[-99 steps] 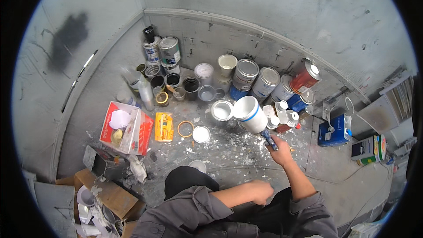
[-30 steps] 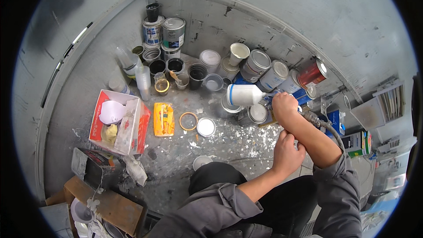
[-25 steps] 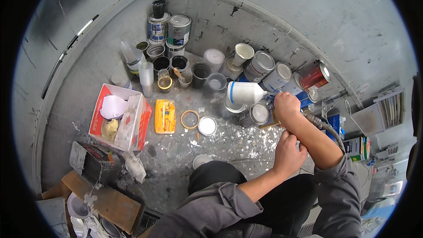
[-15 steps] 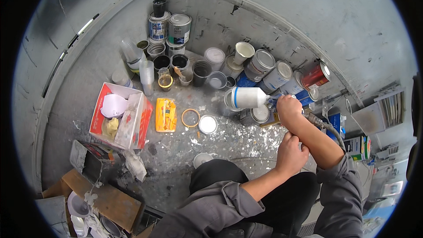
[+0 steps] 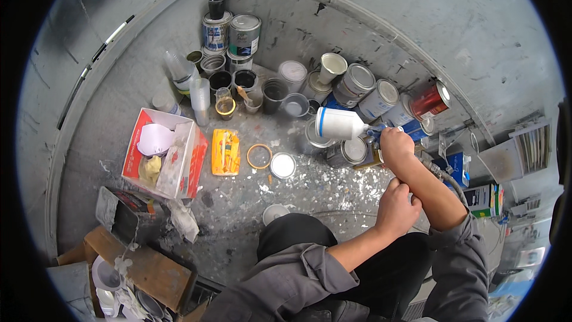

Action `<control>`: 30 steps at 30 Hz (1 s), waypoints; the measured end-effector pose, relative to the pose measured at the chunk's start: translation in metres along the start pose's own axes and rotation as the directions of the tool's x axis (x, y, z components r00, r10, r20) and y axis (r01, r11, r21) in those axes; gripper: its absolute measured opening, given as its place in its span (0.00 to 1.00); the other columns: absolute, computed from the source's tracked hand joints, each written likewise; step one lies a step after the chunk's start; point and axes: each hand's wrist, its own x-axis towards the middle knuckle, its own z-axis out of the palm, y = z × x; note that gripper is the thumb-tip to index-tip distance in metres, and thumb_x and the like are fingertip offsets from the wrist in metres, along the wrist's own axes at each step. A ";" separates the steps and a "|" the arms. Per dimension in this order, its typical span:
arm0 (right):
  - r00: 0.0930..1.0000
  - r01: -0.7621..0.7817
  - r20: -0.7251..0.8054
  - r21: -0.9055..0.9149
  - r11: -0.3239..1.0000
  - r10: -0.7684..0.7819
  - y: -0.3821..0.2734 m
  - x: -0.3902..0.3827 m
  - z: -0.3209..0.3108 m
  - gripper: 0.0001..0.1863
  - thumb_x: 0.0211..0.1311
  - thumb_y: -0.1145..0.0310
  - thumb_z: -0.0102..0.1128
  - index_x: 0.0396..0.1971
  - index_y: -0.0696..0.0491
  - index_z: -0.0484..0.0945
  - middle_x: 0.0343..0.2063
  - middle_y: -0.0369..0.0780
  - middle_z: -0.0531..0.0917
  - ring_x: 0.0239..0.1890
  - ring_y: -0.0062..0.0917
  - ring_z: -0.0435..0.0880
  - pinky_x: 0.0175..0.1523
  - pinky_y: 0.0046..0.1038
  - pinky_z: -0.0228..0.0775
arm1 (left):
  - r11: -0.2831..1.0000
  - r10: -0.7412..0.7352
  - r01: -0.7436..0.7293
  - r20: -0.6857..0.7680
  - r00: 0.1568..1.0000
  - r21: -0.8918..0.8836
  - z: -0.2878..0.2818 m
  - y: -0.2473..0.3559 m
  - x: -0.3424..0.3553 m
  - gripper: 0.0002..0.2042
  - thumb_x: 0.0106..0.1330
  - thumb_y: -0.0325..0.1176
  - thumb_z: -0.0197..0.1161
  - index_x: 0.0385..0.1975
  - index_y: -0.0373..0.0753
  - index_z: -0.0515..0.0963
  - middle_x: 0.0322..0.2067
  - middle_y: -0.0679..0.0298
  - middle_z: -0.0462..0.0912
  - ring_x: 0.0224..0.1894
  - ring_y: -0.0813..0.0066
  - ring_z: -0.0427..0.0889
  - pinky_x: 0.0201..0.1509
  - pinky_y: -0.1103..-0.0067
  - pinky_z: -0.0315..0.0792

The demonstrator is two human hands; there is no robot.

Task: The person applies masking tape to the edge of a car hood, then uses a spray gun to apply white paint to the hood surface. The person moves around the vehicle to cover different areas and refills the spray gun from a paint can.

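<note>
My right hand is closed around a spray gun, whose blue body shows partly ahead of my fingers. The gun's white cup with a blue band lies nearly on its side, pointing left, above several paint cans. My left hand is closed in a loose fist against the underside of my right forearm; what its fingers hold, if anything, is hidden. An air hose runs back from the gun behind my right forearm. Just below the cup stands an open-topped can, beside a lidded can.
Paint cans and mixing cups crowd the back wall. On the paint-spattered floor are a red-and-white box, a yellow packet, a tape ring and a white lid. A cardboard box of waste sits lower left.
The spray gun's cup has risen slightly and tilted, its banded end now higher. My left hand stays against the right forearm. The whole view has shifted a little.
</note>
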 end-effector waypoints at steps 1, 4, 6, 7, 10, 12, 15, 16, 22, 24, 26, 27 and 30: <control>1.000 -0.009 0.014 -0.016 1.000 0.009 0.001 0.000 0.002 0.14 0.67 0.69 0.62 0.49 0.59 0.84 0.47 0.49 0.88 0.46 0.38 0.92 0.42 0.36 0.88 | 1.000 -0.001 0.001 0.001 1.000 0.001 0.001 0.000 0.000 0.08 0.61 0.27 0.62 0.36 0.28 0.79 0.44 0.44 0.80 0.45 0.41 0.82 0.51 0.56 0.78; 0.999 -0.025 0.037 -0.031 0.999 0.026 0.000 0.001 0.004 0.14 0.68 0.69 0.61 0.49 0.59 0.84 0.48 0.49 0.88 0.47 0.38 0.92 0.43 0.35 0.88 | 1.000 -0.003 0.003 0.005 1.000 0.007 0.002 0.000 -0.001 0.08 0.61 0.27 0.62 0.36 0.28 0.78 0.44 0.44 0.80 0.45 0.40 0.82 0.51 0.56 0.78; 0.999 -0.023 0.026 0.001 1.000 0.023 -0.004 -0.003 -0.005 0.14 0.69 0.69 0.60 0.49 0.58 0.84 0.48 0.49 0.88 0.48 0.38 0.92 0.44 0.35 0.88 | 1.000 -0.003 0.003 0.009 1.000 0.016 0.000 -0.002 0.000 0.08 0.61 0.27 0.62 0.36 0.28 0.78 0.44 0.44 0.80 0.45 0.40 0.82 0.51 0.56 0.78; 0.999 -0.033 0.040 -0.008 0.999 0.034 -0.002 -0.003 -0.002 0.14 0.69 0.69 0.60 0.49 0.58 0.84 0.48 0.49 0.88 0.48 0.38 0.92 0.44 0.35 0.88 | 1.000 -0.006 0.006 0.012 1.000 0.015 0.001 -0.001 -0.001 0.08 0.61 0.27 0.62 0.35 0.28 0.78 0.44 0.44 0.80 0.45 0.40 0.82 0.51 0.56 0.77; 0.997 -0.050 0.054 -0.023 0.998 0.051 0.001 -0.001 0.006 0.14 0.68 0.69 0.60 0.49 0.58 0.84 0.48 0.49 0.88 0.48 0.38 0.92 0.45 0.34 0.87 | 1.000 -0.010 0.009 0.020 1.000 0.018 0.004 -0.001 -0.002 0.08 0.61 0.27 0.62 0.35 0.28 0.78 0.44 0.44 0.80 0.45 0.40 0.81 0.51 0.56 0.77; 0.999 -0.044 0.027 -0.017 0.999 0.044 0.001 -0.002 0.008 0.14 0.68 0.69 0.60 0.49 0.58 0.84 0.48 0.48 0.88 0.47 0.38 0.92 0.45 0.35 0.87 | 1.000 -0.005 0.004 0.024 1.000 0.028 0.004 -0.002 -0.002 0.07 0.61 0.27 0.62 0.35 0.28 0.78 0.43 0.44 0.80 0.45 0.40 0.81 0.51 0.56 0.77; 0.998 -0.046 0.033 0.005 0.999 0.045 0.000 -0.004 0.003 0.14 0.68 0.69 0.60 0.49 0.58 0.84 0.47 0.49 0.88 0.47 0.38 0.92 0.44 0.35 0.87 | 0.999 0.013 -0.014 0.022 1.000 0.033 0.004 -0.004 -0.002 0.07 0.62 0.27 0.62 0.35 0.28 0.78 0.43 0.44 0.80 0.44 0.40 0.81 0.51 0.56 0.77; 0.999 -0.034 0.035 -0.003 0.999 0.034 0.001 -0.005 0.004 0.14 0.68 0.69 0.60 0.49 0.58 0.84 0.47 0.49 0.88 0.47 0.38 0.92 0.44 0.35 0.87 | 0.999 0.011 -0.012 0.023 1.000 0.030 0.005 -0.004 -0.003 0.07 0.62 0.27 0.62 0.35 0.28 0.78 0.43 0.44 0.80 0.45 0.40 0.81 0.51 0.56 0.77; 1.000 -0.017 -0.008 0.019 1.000 0.017 0.001 -0.008 0.002 0.13 0.67 0.69 0.60 0.47 0.58 0.84 0.46 0.50 0.88 0.45 0.39 0.92 0.43 0.35 0.87 | 1.000 0.004 -0.005 0.030 1.000 0.026 0.005 -0.002 -0.003 0.07 0.62 0.26 0.62 0.35 0.28 0.79 0.43 0.44 0.80 0.45 0.41 0.81 0.51 0.56 0.77; 1.000 -0.008 -0.020 0.015 1.000 0.009 0.000 -0.008 0.001 0.13 0.68 0.69 0.60 0.47 0.58 0.84 0.46 0.49 0.88 0.44 0.39 0.92 0.43 0.35 0.87 | 1.000 0.003 -0.003 0.032 0.999 0.028 0.005 -0.003 -0.002 0.07 0.62 0.27 0.62 0.35 0.28 0.79 0.43 0.44 0.81 0.45 0.41 0.81 0.51 0.57 0.77; 1.000 -0.019 0.005 -0.014 1.000 0.020 0.003 -0.007 0.005 0.13 0.67 0.69 0.60 0.47 0.58 0.84 0.46 0.49 0.88 0.45 0.39 0.92 0.43 0.35 0.87 | 1.000 0.013 -0.014 0.033 0.999 0.018 0.006 -0.002 -0.002 0.07 0.62 0.27 0.62 0.34 0.29 0.79 0.42 0.44 0.81 0.45 0.41 0.81 0.51 0.57 0.77; 1.000 -0.024 0.018 -0.029 0.999 0.025 0.005 -0.007 0.007 0.13 0.67 0.69 0.60 0.47 0.58 0.84 0.46 0.49 0.88 0.45 0.39 0.92 0.43 0.35 0.87 | 1.000 0.018 -0.018 0.034 0.999 0.013 0.007 -0.002 -0.002 0.07 0.62 0.27 0.62 0.34 0.29 0.79 0.42 0.45 0.81 0.44 0.41 0.82 0.51 0.57 0.77; 1.000 -0.013 -0.005 0.025 1.000 0.013 0.004 -0.008 0.006 0.13 0.68 0.69 0.60 0.48 0.58 0.84 0.47 0.50 0.88 0.46 0.40 0.92 0.43 0.36 0.87 | 1.000 -0.002 0.001 0.039 0.999 0.024 0.006 -0.002 -0.003 0.07 0.62 0.27 0.62 0.35 0.29 0.79 0.42 0.45 0.81 0.45 0.41 0.82 0.51 0.57 0.77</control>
